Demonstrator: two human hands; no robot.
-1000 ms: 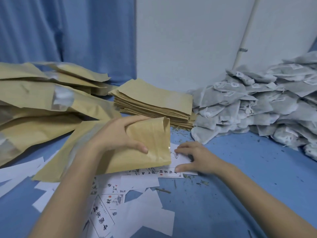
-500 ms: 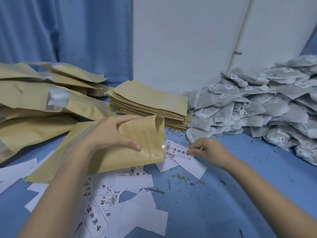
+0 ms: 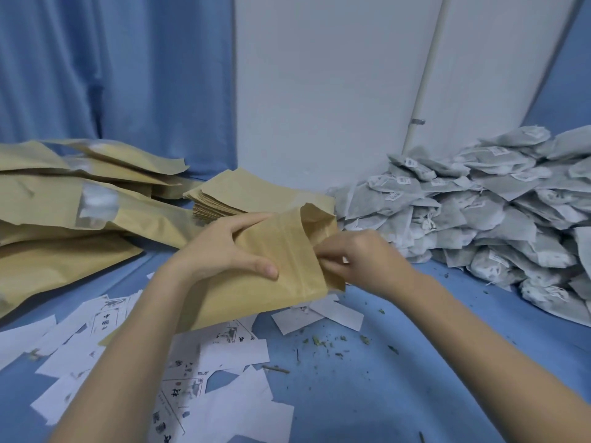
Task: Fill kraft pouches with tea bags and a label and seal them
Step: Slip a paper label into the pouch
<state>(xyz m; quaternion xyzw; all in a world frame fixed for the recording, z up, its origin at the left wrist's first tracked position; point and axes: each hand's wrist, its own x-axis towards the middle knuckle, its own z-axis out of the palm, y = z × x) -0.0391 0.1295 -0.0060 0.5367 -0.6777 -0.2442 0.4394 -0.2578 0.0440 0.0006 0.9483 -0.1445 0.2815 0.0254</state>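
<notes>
My left hand grips a kraft pouch from above, with its open mouth turned to the right. My right hand is at that mouth, its fingers curled and pushed partly inside. A small bit of white shows between those fingers; the label it pinched a moment ago is mostly hidden. Loose paper labels lie scattered on the blue table below the pouch. A heap of grey tea bags rises at the right.
A flat stack of empty kraft pouches sits behind my hands. Filled pouches are piled at the left. Tea crumbs dot the blue table. A blue curtain and a white wall stand behind.
My right hand picked a label off the table and carried it left and up to the pouch's mouth. My left hand tilted the pouch's open end upward.
</notes>
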